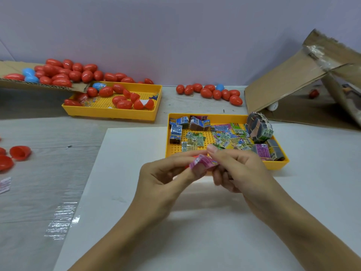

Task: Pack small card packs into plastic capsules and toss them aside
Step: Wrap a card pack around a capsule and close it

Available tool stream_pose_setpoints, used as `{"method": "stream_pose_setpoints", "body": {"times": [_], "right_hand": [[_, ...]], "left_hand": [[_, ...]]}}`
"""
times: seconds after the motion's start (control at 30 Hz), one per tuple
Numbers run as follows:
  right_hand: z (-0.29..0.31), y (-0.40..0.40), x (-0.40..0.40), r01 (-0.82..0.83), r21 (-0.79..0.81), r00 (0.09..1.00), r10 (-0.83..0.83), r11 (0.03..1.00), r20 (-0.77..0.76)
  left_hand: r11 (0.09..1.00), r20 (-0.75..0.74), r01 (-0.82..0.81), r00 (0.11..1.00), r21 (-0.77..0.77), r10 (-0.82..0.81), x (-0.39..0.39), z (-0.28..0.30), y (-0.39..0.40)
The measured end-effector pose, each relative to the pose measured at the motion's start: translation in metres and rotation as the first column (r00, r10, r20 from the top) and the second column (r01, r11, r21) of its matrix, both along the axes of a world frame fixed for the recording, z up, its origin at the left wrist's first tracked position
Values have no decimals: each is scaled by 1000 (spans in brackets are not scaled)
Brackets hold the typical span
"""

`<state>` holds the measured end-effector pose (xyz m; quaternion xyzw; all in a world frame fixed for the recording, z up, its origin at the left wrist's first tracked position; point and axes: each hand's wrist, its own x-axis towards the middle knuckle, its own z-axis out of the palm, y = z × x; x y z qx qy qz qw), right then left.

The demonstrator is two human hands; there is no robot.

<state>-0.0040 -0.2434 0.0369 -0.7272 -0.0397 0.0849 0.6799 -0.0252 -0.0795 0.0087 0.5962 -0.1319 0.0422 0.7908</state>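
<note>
Pack (202, 163), pink, pinched between my left hand (166, 177) and right hand (234, 169) just before the card tray (281, 163). Many filled capsules (211, 92) lie beyond it; loose packs remain inside.

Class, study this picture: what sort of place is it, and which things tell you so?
Probably a small packing workbench: yellow trays of card packs, heaps of red capsules, an opened cardboard box, both hands holding a pink pack.

left hand (166, 177): fingers curled, pinching | right hand (234, 169): fingers curled, pinching | hands close together
</note>
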Motion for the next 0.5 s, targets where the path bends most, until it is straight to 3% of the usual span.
{"method": "stream_pose_setpoints", "body": {"times": [0.1,0.2,0.27,0.37,0.5], "right_hand": [[2,-7,1,-1,44,980,-7,999,199],[2,-12,-1,-63,-138,920,111,988,376],[2,-10,-3,-76,-164,901,138,984,410],[3,-9,-1,-102,-12,939,100,995,329],[6,-12,3,-77,162,996,82,984,-25]], "left_hand": [[999,-49,-39,998,-31,37,1,3,3],[999,-13,-18,1000,27,19,1,3,5],[999,-17,-8,1000,48,8,0,2,5],[1000,-49,14,999,23,-12,1,3,8],[999,-61,-36,998,-5,35,4,4,13]]}}
